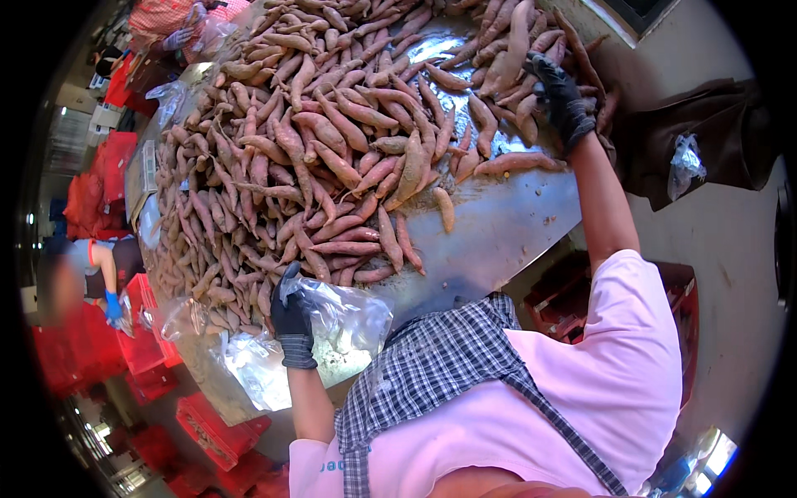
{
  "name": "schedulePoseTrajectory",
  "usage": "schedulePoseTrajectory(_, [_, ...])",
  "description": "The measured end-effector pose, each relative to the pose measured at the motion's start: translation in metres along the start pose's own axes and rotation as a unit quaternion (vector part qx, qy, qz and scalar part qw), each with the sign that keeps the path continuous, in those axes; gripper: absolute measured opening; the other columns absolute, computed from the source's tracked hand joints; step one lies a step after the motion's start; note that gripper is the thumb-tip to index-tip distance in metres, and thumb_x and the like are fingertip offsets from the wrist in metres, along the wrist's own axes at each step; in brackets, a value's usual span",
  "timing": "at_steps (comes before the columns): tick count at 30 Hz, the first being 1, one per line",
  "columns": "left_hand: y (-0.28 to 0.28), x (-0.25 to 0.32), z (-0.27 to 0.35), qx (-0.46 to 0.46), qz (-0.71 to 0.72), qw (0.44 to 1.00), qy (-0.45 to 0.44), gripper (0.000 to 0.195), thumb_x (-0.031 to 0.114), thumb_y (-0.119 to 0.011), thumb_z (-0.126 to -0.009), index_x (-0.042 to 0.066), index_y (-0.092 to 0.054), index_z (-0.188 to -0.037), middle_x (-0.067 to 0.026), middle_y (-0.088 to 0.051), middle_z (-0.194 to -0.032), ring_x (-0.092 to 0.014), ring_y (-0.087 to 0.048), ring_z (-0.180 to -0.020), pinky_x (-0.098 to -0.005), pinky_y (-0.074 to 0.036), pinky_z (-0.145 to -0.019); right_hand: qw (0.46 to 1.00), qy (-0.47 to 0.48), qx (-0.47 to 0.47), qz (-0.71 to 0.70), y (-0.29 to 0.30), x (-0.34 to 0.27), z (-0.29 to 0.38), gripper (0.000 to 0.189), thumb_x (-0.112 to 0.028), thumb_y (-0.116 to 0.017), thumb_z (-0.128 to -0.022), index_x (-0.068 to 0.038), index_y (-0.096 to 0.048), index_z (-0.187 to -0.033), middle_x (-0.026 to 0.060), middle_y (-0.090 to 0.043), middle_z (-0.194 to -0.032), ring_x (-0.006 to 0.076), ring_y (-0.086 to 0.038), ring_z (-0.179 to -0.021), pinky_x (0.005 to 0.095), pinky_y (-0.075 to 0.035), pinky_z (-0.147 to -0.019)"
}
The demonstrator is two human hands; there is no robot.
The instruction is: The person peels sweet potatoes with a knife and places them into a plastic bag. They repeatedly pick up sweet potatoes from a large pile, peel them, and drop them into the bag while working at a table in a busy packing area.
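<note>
My left hand [292,314], in a dark knit glove, grips a clear plastic bag [348,311] over the table's near edge. The bag hangs loosely to the right of the hand, and no sweet potato shows inside it. Higher up on the right, my gloved right hand [560,103] reaches into a smaller heap of sweet potatoes [492,75]. Its fingertips meet the side of a long, pale sweet potato [518,43]; whether they grip it is unclear. A large pile of reddish, soil-dusted sweet potatoes [324,149] covers much of the metal table [485,230].
More clear plastic bags [255,367] lie at the table's near left edge. Red crates [218,429] stand on the floor at left, another red crate [560,305] below at right. A person in blue gloves [112,308] works at left. Dark sheeting [691,137] is at right.
</note>
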State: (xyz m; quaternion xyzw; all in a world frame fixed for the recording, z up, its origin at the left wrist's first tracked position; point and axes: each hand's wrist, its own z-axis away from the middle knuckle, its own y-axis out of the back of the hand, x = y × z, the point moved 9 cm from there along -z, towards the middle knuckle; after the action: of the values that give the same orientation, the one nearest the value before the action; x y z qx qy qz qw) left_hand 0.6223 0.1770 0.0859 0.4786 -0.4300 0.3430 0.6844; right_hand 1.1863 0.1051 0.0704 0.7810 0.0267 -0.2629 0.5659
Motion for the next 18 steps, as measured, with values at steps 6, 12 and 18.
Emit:
schedulePoseTrajectory(6, [0.002, 0.022, -0.005, 0.043, -0.140, 0.989, -0.017, 0.042, -0.007, -0.038, -0.076, 0.000, -0.052, -0.115, -0.0092, -0.057, -0.109, -0.017, -0.051, -0.101, -0.0263, -0.037, -0.090, 0.985, -0.018, -0.158, 0.071, -0.055, 0.012, 0.082, 0.049, -0.024, -0.071, -0.064, -0.010, -0.054, -0.107, 0.0168, -0.057, -0.104, 0.0332, -0.054, -0.095, 0.0386, -0.044, -0.080])
schedulePoseTrajectory(12, [-0.001, 0.043, -0.008, 0.006, -0.415, 0.910, -0.020, 0.045, 0.001, -0.048, -0.079, 0.017, -0.051, -0.120, -0.0117, -0.056, -0.112, -0.031, -0.054, -0.102, -0.0343, -0.042, -0.087, 0.973, -0.146, -0.166, -0.070, -0.047, 0.028, 0.085, 0.037, -0.033, -0.067, -0.068, -0.009, -0.060, -0.095, 0.0176, -0.062, -0.088, 0.0348, -0.059, -0.083, 0.0405, -0.045, -0.075])
schedulePoseTrajectory(18, [-0.012, 0.054, -0.031, -0.065, -0.517, 0.853, 0.019, 0.040, 0.021, -0.055, -0.077, 0.018, -0.053, -0.117, -0.0158, -0.060, -0.101, -0.035, -0.057, -0.090, -0.0419, -0.045, -0.079, 0.962, -0.111, 0.233, -0.094, 0.114, 0.041, -0.026, 0.033, -0.028, -0.053, -0.083, -0.006, -0.057, -0.108, 0.0145, -0.060, -0.102, 0.0264, -0.057, -0.093, 0.0355, -0.043, -0.083])
